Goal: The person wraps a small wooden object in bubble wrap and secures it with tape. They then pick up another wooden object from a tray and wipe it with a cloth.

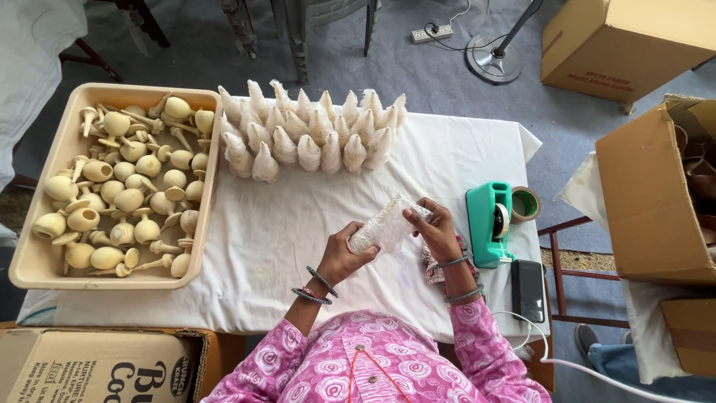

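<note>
Both my hands hold one piece wrapped in clear bubble wrap (384, 226) above the white-clothed table (283, 224). My left hand (344, 255) grips its lower end. My right hand (434, 230) pinches the wrap at its upper end. Beyond them, several wrapped pieces (309, 138) lie packed in rows at the far side of the table. A beige tray (39, 261) at the left is full of bare cream-coloured wooden pieces (127, 190) with round heads and stems.
A teal tape dispenser (488, 222) and a tape roll (526, 204) sit to the right, with a dark phone (528, 289) on a cable near the table edge. Cardboard boxes stand at the right (645, 201), far right (619, 41) and near left (97, 366). A fan base (494, 61) stands on the floor.
</note>
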